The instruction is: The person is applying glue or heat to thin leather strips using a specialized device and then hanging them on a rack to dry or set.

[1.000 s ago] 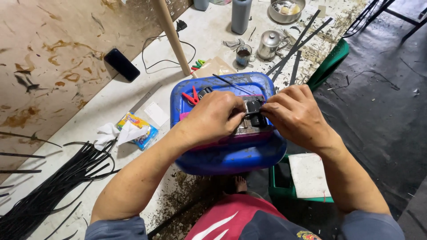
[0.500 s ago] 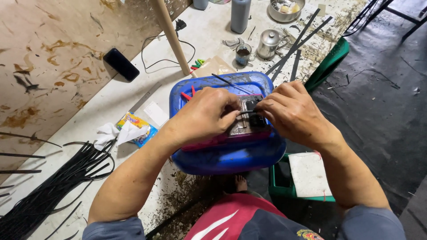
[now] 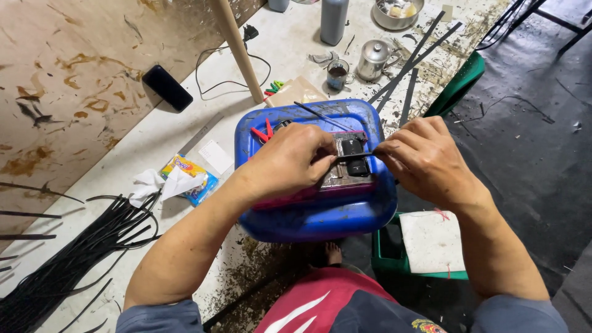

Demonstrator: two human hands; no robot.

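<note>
The left hand (image 3: 295, 159) hides the near end of the thin black strip (image 3: 353, 155); the black strips bundle (image 3: 68, 265) runs off-frame.

Bright, even overhead light — soft shadows, sharp focus throughout, slight wide-angle stretching at the edges.

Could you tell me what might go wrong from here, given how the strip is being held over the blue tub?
1. Both hands, left hand and right hand, pinch a thin black strip close together; a slip could nick a fingertip.
2. The blue tub seems to rest on the lap, so it may tip and spill its red pliers.
3. The cup stands amid loose strips and could be knocked.
</note>
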